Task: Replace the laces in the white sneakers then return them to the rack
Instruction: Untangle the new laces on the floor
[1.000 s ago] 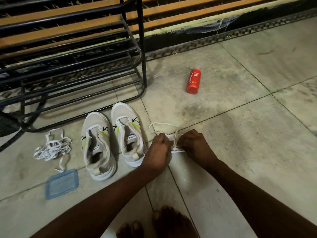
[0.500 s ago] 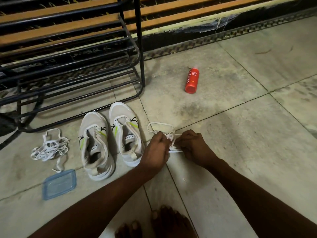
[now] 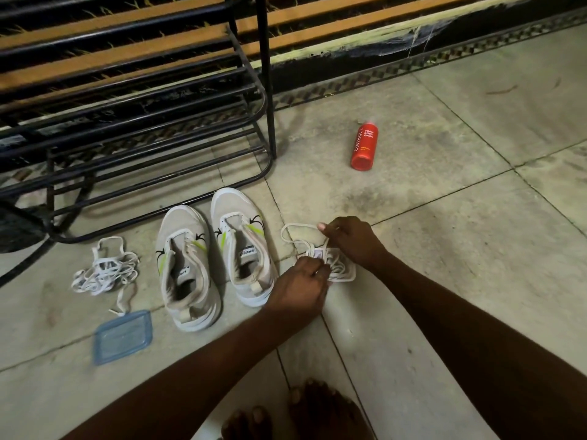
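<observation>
– Black metal rack (image 3: 133, 131) up in the top left, standing on the tiled floor (image 3: 444, 265).
– And the white sneakers?
– Both down on the floor just in front of it, side by side, toes to the rack: left sneaker (image 3: 187, 268), right sneaker (image 3: 243, 246). No lace threaded in either, by my eye.
– So early days.
– I'd say so. Look at the left hand (image 3: 300, 287): fingers curled onto a bundle of white laces (image 3: 340, 269) lying on the floor just right of the shoes. The right hand (image 3: 352, 241) pinches a loop of that same bundle between thumb and fingers, held out from the rest.
– Fresh laces, then?
– Looks that way, and not yet worked loose. Far left, a tangled heap of laces (image 3: 104, 268) lies on its own, probably the old pair.
– Anything smaller?
– A blue lid (image 3: 122, 336) near that heap, and a red bottle (image 3: 364, 147) on its side well beyond the hands.
– What's left?
– Threading both shoes, then racking them. Nearly everything.
</observation>
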The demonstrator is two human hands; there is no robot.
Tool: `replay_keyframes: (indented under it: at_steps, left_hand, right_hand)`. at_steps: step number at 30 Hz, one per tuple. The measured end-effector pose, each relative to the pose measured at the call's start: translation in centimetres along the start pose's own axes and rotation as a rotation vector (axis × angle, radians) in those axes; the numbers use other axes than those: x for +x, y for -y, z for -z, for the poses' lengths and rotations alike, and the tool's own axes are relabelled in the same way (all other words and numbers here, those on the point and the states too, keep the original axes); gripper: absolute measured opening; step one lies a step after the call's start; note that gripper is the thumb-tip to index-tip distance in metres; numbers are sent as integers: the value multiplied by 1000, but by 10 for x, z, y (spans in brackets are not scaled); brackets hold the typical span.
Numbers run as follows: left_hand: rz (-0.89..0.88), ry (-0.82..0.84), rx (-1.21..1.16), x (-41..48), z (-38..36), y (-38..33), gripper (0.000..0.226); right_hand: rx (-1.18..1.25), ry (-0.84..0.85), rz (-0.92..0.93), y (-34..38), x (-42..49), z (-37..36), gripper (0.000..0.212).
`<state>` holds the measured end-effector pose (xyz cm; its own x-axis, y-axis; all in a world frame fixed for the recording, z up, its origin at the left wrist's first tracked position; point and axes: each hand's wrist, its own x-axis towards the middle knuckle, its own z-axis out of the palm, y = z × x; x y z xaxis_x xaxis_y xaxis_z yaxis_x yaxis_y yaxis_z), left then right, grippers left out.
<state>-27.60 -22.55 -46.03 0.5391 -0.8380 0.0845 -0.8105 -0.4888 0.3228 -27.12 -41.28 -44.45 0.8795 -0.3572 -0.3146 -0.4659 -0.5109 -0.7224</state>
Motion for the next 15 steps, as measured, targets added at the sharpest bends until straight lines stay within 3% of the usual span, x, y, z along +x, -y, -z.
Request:
replay_keyframes:
  at_steps: [7, 12, 15]
  left_hand:
    - [-49, 57, 60, -2, -1, 7, 28]
    - [-49, 39, 48, -3, -1, 7, 24]
    - [-58, 9, 50, -4, 0, 8, 23]
  right_hand:
    - [-83, 170, -34, 22, 29, -20, 55]
    - [257, 107, 88, 24, 21, -12, 27]
    - [279, 31, 238, 13, 3, -4, 13]
